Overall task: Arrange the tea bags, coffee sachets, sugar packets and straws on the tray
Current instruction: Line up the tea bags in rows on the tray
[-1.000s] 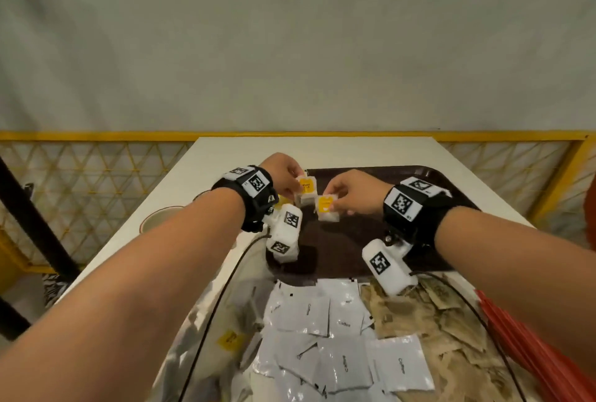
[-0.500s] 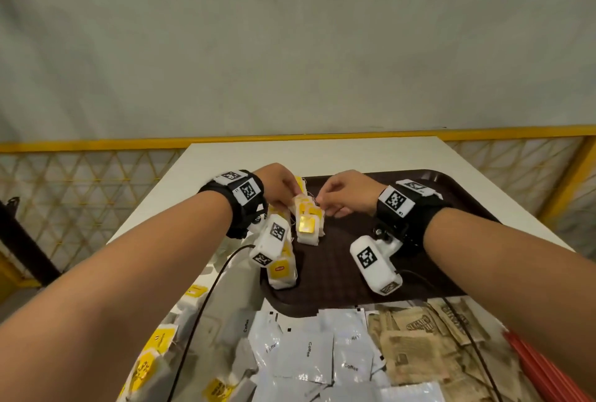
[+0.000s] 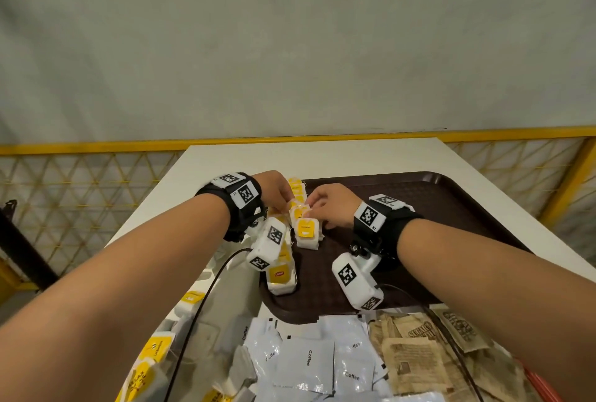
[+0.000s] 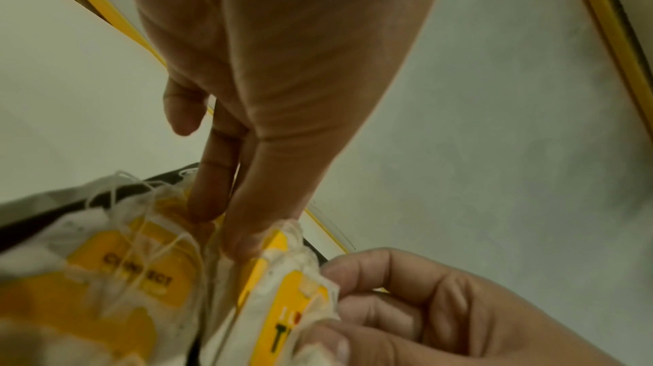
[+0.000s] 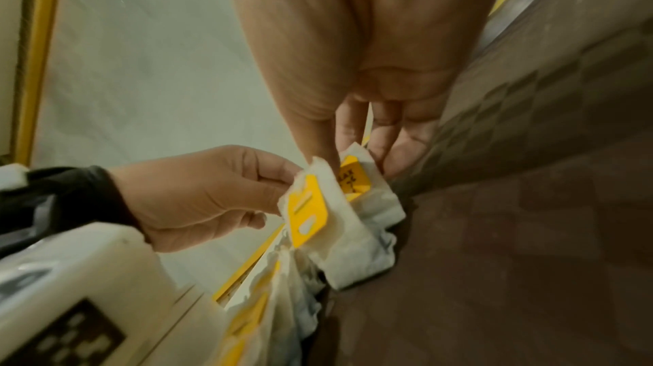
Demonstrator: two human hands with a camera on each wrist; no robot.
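Observation:
A dark brown tray [image 3: 435,227] lies on the white table. A row of white tea bags with yellow tags [image 3: 306,233] stands along its left edge, down to a Lipton bag [image 3: 280,275]. My left hand [image 3: 283,204] and right hand [image 3: 311,208] meet over the far end of that row. In the left wrist view my left hand [image 4: 219,227] reaches thumb and finger down into the tea bags [image 4: 141,268]. In the right wrist view my right hand [image 5: 353,159] pinches a tea bag [image 5: 353,179], and the left hand [image 5: 212,199] pinches the neighbouring one [image 5: 307,210].
White coffee sachets [image 3: 309,366] and brown sugar packets [image 3: 419,356] lie heaped in front of the tray. Red straws [image 3: 541,385] show at the bottom right, loose tea bags [image 3: 154,350] at the bottom left. A yellow mesh fence [image 3: 96,182] runs behind the table [image 3: 322,156].
Both hands have come down from holding one tea bag each above the tray to the row at its left edge. More tea bags now stand there.

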